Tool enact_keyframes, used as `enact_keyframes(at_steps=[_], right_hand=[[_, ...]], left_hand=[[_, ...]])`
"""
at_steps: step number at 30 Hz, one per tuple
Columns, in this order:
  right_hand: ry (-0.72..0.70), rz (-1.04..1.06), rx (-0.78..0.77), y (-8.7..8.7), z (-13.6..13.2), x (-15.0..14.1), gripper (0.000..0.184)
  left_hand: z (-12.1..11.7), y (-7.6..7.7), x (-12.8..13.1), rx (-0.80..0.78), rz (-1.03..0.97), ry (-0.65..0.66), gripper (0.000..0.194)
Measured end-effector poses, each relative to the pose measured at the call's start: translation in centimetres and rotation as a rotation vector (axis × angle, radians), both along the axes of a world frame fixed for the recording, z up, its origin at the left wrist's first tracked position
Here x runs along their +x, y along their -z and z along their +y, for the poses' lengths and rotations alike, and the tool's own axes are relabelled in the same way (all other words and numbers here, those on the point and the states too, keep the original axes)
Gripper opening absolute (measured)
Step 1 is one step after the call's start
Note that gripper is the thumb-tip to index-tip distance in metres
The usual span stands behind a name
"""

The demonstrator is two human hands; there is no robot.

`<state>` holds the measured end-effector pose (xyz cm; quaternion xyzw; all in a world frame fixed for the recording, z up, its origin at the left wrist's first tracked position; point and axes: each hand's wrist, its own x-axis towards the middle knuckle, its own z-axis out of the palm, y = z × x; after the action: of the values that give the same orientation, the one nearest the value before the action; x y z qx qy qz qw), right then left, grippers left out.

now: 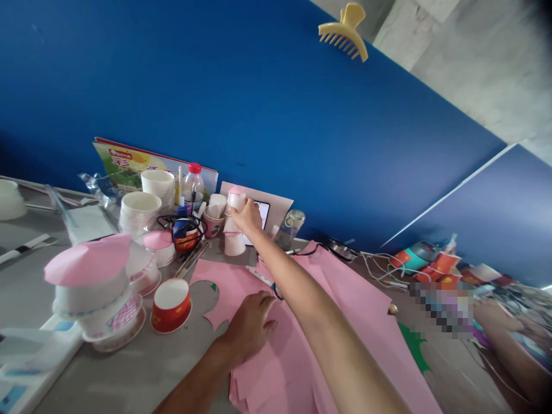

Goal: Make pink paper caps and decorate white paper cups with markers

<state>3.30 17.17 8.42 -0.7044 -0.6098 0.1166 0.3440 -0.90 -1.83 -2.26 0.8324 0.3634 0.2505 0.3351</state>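
Note:
My right hand (248, 216) reaches far forward, its fingers closed around a small white paper cup (235, 201) with a pink paper top. Directly under that cup stands another white cup (234, 244), also with pink paper on it; whether the two touch is hidden. Behind the hand, a phone (262, 217) with a lit screen leans against a pale board. My left hand (252, 319) lies on pink paper sheets (280, 356), fingers loosely spread, nothing seen in it. A white pen (259, 276) lies just beyond it, and scissors, partly hidden, seem to be by my right forearm.
At left stand stacked cups with a large pink top (88, 259), a red paper bowl (171, 306) and white cup stacks (140, 210). A red-capped bottle (194, 184) and a clear jar (291, 227) stand near the blue partition (259, 103). Another person's arm (513, 345) is at right.

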Motion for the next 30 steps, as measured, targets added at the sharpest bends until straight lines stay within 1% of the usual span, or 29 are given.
enact_keyframes(at_steps=[3, 9, 15, 19, 25, 27, 30], right_hand=[[0.017, -0.005, -0.021, 0.3, 0.4, -0.5, 0.050], [-0.005, 0.012, -0.052, 1.4, 0.6, -0.4, 0.062], [-0.009, 0.057, -0.025, 1.5, 0.1, -0.3, 0.062], [-0.029, 0.122, 0.074, 1.4, -1.4, 0.3, 0.061], [-0.099, 0.218, 0.325, 1.6, -3.6, 1.8, 0.061], [-0.113, 0.264, 0.358, 1.9, -3.7, 2.1, 0.061], [-0.166, 0.385, 0.354, 2.3, -3.5, 2.3, 0.058]], left_hand=[[-0.1, -0.1, -0.1, -0.001, -0.010, -0.004, 0.052], [-0.1, -0.3, -0.1, -0.014, 0.011, 0.000, 0.052], [0.0, 0.2, 0.0, 0.008, -0.019, -0.005, 0.051], [-0.1, 0.3, 0.0, 0.017, -0.025, -0.010, 0.050], [0.0, 0.3, 0.2, 0.021, 0.021, -0.013, 0.050], [0.0, 0.4, 0.2, 0.025, 0.017, -0.019, 0.050], [0.1, 0.5, 0.2, 0.028, -0.001, -0.020, 0.050]])
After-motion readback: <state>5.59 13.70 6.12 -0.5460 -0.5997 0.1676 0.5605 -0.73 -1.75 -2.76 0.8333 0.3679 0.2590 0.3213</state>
